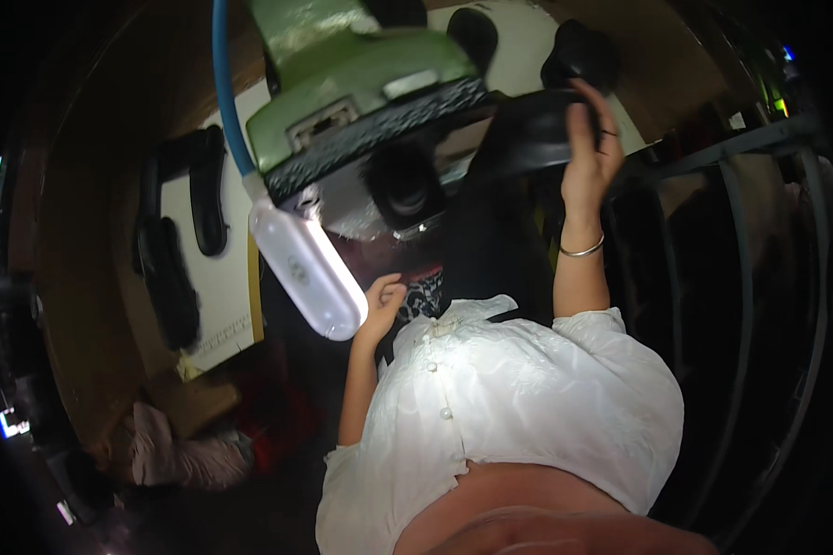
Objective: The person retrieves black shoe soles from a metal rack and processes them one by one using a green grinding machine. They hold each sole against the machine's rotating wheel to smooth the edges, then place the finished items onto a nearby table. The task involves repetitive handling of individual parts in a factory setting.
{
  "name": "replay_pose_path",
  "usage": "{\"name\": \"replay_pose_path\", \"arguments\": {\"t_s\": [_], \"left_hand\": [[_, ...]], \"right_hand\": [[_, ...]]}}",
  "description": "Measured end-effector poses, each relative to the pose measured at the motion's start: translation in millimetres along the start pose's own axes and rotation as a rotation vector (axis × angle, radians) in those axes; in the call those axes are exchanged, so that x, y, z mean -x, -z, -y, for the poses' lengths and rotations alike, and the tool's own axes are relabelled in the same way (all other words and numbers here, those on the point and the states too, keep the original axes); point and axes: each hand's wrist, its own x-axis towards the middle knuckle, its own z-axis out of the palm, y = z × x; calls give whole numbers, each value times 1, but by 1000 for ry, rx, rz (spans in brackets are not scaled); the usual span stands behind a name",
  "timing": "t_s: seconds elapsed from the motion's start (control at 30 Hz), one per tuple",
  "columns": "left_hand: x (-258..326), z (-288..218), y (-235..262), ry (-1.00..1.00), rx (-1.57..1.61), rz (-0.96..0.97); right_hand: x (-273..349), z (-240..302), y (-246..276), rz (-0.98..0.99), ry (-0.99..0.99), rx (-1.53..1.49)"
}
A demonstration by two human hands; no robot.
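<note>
My right hand point(590, 148) is raised at the right of a green machine point(361, 79). Its fingers and thumb close on the end of a glossy black piece shaped like a shoe sole point(528, 134), whose other end reaches toward the dark round part point(405, 190) under the machine head. Low in front of my body, my left hand point(385, 298) has loosely bent fingers, slightly apart, with nothing visible in them. A bright, long white lamp point(307, 268) hides part of that hand.
Several black sole-shaped pieces lie on the pale board point(180, 213) at left; more, including a dark one point(578, 60), lie behind the machine. A blue tube point(229, 92) runs down to the lamp. Metal rails point(740, 231) stand at right. Crumpled cloth point(180, 449) lies lower left.
</note>
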Motion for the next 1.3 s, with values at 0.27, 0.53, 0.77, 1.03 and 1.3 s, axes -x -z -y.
{"name": "replay_pose_path", "arguments": {"t_s": [0.27, 0.53, 0.77, 1.03, 1.3], "left_hand": [[-51, -23, 72, -429, -393, -614], [-86, -69, 236, 27, -844, -1286], [-43, -61, 214, -264, -621, -1133], [95, -122, 101, -537, -549, -736], [50, -115, 16, -655, 109, -607]], "right_hand": [[-8, -96, -54, -8, -381, -272], [97, -79, -85, 942, -296, -93], [148, -78, -50, 1461, -410, -84], [139, -70, -49, 1177, -1151, -583], [164, -57, -35, 1889, -728, -511]]}}
